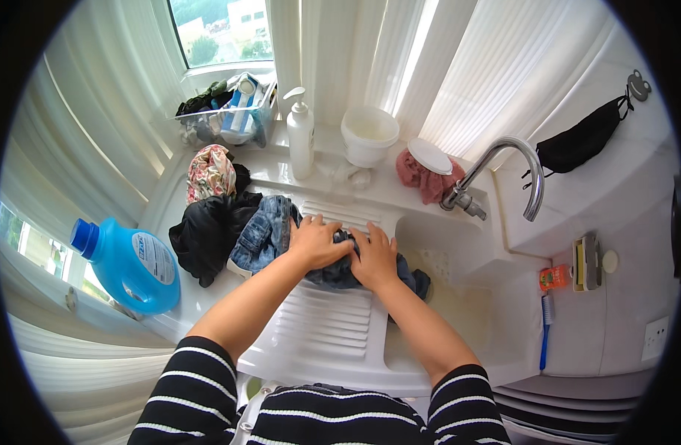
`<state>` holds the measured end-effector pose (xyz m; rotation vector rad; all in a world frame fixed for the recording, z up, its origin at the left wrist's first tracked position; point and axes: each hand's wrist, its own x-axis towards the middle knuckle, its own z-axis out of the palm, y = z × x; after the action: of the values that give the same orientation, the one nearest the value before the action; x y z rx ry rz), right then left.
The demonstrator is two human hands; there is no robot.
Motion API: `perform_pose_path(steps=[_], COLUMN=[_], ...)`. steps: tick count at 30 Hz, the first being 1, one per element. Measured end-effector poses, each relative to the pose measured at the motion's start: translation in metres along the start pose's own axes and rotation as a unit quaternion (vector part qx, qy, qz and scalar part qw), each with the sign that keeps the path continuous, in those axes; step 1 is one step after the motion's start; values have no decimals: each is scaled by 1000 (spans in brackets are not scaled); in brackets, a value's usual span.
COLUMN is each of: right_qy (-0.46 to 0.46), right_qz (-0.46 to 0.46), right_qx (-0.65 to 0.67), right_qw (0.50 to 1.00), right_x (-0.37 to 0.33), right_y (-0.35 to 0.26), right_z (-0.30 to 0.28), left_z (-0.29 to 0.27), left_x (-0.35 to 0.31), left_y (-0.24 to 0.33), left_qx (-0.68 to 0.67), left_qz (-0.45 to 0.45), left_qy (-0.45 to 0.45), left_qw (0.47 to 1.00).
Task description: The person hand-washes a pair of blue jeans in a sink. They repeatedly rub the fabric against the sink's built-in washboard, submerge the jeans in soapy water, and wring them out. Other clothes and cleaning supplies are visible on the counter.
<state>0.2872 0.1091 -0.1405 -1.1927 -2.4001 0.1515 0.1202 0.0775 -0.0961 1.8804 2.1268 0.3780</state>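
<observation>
From here, the left hand [317, 242] and right hand [375, 258] cover part of the denim garment [263, 231]. A white disc [429, 156] hides some pink cloth [422, 182]. The dark thing [677, 230] at far right is cut off, unidentifiable.

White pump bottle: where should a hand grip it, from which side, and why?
Probably around the upper body of the white pump bottle, below its pump head, from the front: it stands upright, and the white tub stands to its right.

A white sink [322, 326] bears jeans [260, 237] and black clothing [205, 236].
</observation>
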Motion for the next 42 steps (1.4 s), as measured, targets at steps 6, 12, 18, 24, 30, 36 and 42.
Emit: perform_pose_path(steps=[6,12,18,24,30,36,42], right_qy=[12,74,16,22,51,118,73], right_qz=[-254,47,-107,-183,47,140,340], right_qx=[140,55,120,75,12,198,334], right_qw=[957,995,987,980,998,963,876], right_x=[-105,38,-50,-47,11,-23,-44], right_y=[-15,7,-5,-22,23,38,76], right_z=[-58,13,-33,-11,12,-75,-100], left_z=[-4,17,-11,18,15,-100,-145], left_x=[-118,23,-55,-79,30,2,-40], left_y=[-44,0,-21,-51,15,-94,-126], left_qx=[0,-34,-47,-104,-90,-387,-177], left_qz=[382,44,258,306,-40,-229,-240], left_qy=[3,226,45,102,114,173,96], left_qw=[924,973,964,941,989,876,950])
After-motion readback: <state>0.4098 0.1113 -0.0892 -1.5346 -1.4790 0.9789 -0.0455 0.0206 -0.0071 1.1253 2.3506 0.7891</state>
